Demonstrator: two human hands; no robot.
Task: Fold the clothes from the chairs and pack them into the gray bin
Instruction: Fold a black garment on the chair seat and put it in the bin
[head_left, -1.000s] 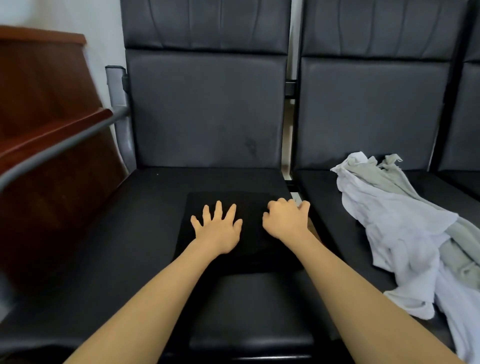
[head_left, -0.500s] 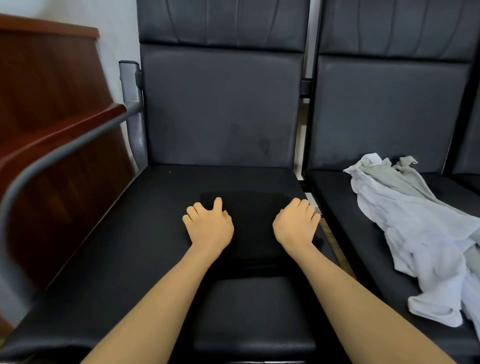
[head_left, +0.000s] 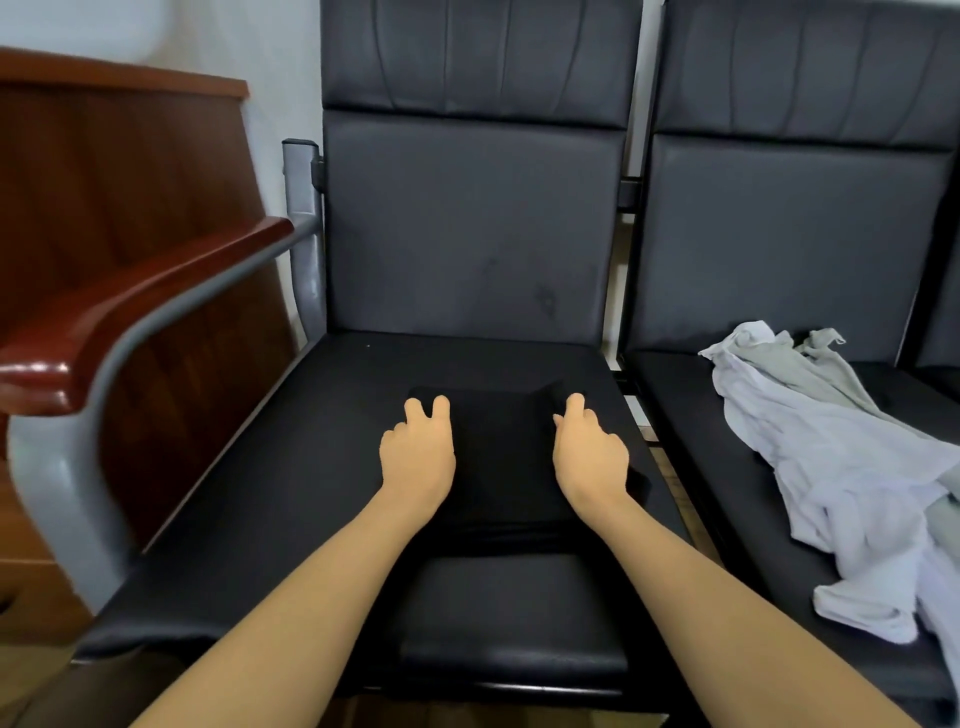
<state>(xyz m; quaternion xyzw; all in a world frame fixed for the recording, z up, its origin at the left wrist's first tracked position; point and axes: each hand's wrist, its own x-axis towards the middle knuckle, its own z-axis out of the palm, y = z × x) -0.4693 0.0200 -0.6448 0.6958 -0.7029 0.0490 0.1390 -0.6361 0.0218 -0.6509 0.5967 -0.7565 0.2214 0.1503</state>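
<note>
I had both hands down on the folded black garment (head_left: 501, 462), which lay flat on the seat of the left chair (head_left: 311, 467). My left hand (head_left: 418, 457) sat on the garment's left edge with its fingers bent, 2 of them reaching forward onto the cloth; whether they pinched the edge or only pressed on it I could not tell. My right hand (head_left: 589, 457) sat on the right edge, its fingers curled down over the cloth and 1 pointing forward; there too I could not make out a real pinch. The 2 hands were apart, with a stretch of black cloth between them. The far right corner of the garment stood up a little just beyond my right hand. On the seat of the right chair (head_left: 685, 405) lay a rumpled heap of pale clothes (head_left: 841, 467), white and grey-green, unfolded, trailing toward the front edge of the seat. A wooden armrest (head_left: 135, 312) on a grey metal frame stood to the left of the left chair
</note>
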